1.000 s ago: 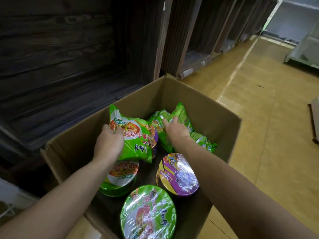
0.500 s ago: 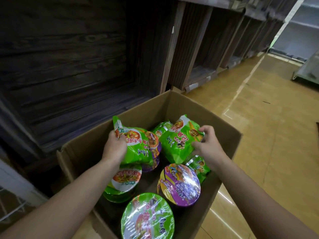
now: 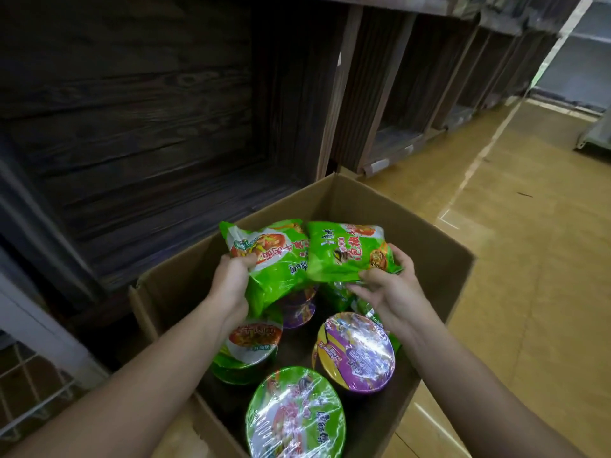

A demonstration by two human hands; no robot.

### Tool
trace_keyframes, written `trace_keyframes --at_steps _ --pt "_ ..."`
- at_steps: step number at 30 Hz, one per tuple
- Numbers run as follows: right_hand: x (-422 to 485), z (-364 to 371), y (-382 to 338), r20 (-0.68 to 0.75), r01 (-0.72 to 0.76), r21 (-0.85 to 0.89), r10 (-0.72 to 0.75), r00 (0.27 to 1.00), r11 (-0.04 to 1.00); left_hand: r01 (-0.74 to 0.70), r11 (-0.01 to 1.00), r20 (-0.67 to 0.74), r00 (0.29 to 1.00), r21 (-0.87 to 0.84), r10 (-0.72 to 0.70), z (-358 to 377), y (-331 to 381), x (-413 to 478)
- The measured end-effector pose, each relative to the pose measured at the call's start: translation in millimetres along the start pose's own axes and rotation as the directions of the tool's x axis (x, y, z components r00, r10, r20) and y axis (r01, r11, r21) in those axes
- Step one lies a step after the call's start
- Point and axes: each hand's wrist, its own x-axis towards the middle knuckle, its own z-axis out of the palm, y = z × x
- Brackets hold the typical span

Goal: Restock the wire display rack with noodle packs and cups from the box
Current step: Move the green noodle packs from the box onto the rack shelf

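Note:
An open cardboard box (image 3: pixel 426 239) stands on the floor in front of me. My left hand (image 3: pixel 231 285) grips a green noodle pack (image 3: pixel 274 259) by its left side. My right hand (image 3: pixel 390 289) holds a second green noodle pack (image 3: pixel 344 252) from below and from the right. Both packs are lifted above the box and touch each other. Inside the box are a purple-lidded cup (image 3: pixel 355 353), a green-lidded cup (image 3: pixel 294 414), a green cup with a red and white lid (image 3: pixel 251 350), another purple cup (image 3: pixel 299 309) partly hidden, and more green packs under my right hand.
Dark wooden shelving (image 3: pixel 148 110) rises behind the box and runs off to the right. A white wire rack (image 3: pixel 29 388) shows at the lower left. Yellowish floor (image 3: pixel 529 259) stretches to the right of the box.
Both hands have risen with their green packs, and the right pack now lies against the left one. The view has tilted up a little.

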Motion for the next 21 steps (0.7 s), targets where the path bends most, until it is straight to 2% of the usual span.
trace_keyframes --at_steps 4,7,10,15,18,21 --pt "-5 6 12 0.005 0.003 -0.111 -0.003 1.000 0.994 -0.014 1.000 0.059 0.998 -0.023 0.015 3 -1 -4" --pt "-9 7 12 0.064 -0.040 -0.086 0.045 0.997 0.996 -0.020 0.998 0.099 0.995 -0.054 0.026 1 0 -6" --pt "-8 3 8 0.011 -0.115 -0.127 0.117 0.993 0.985 -0.029 0.993 0.112 0.993 -0.119 0.043 -1 1 -5" --pt "-8 7 20 -0.129 -0.151 0.051 0.157 0.979 0.987 0.010 0.975 0.224 0.974 -0.222 0.041 6 2 -10" --pt "-7 14 30 -0.104 -0.151 0.150 0.168 0.980 0.977 0.059 0.970 0.323 0.946 -0.237 0.022 9 0 -12" --pt "-1 20 34 -0.023 -0.173 0.088 0.176 0.984 0.981 0.069 0.977 0.347 0.938 -0.201 0.006 8 1 -11"
